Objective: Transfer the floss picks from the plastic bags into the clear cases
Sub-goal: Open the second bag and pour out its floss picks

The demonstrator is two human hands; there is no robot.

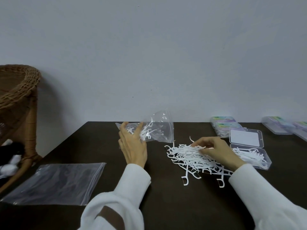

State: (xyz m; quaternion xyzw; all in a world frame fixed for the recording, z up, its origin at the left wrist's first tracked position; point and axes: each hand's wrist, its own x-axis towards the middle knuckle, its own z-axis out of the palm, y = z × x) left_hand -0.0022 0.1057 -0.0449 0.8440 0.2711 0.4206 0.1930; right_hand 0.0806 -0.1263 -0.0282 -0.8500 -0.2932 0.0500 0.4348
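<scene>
My left hand (132, 145) grips a clear plastic bag (159, 128) lifted off the dark table (166, 205); a few white floss picks remain inside it. To its right, a loose pile of white floss picks (187, 158) lies on the table. My right hand (216, 150) rests on top of the pile and pinches a few picks between thumb and fingers. Just right of that hand an open clear case (247, 146) holds several picks in its lower half, with its lid tipped back.
An empty flat zip bag (54, 183) lies at the front left. Closed clear cases (224, 125) with coloured labels sit behind the open one, and more cases (282, 127) at the far right. A wicker chair (18, 103) stands left of the table.
</scene>
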